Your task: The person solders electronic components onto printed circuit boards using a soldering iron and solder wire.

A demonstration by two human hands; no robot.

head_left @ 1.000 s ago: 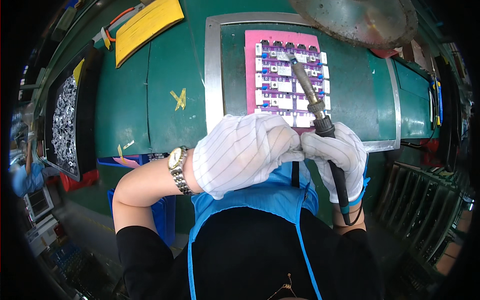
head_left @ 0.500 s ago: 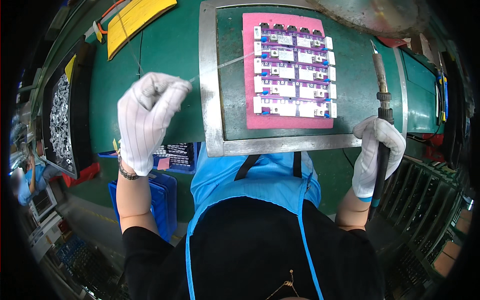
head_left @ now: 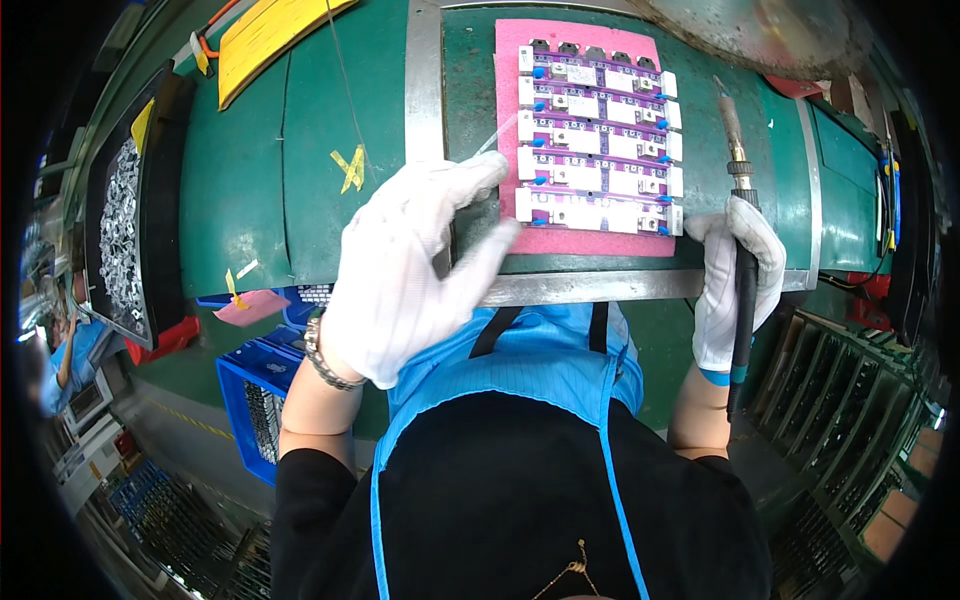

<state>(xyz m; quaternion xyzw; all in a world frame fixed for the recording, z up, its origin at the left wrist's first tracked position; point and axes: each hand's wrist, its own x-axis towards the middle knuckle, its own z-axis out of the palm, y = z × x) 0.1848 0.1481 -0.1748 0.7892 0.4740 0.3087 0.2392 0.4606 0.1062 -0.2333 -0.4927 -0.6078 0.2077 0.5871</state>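
Left grip (head_left: 408, 268) back near the pink mat (head_left: 598, 243)

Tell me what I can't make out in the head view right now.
All in the head view:
Left hand: fingertips blurred.
Thin pale strand: lower end lost at the left hand's fingers.
Soldering iron: part of its grip hidden by the right hand.
Yellow sheet and round metal plate: cut off by the upper edge.
Metal parts in the black tray: too small to tell apart.
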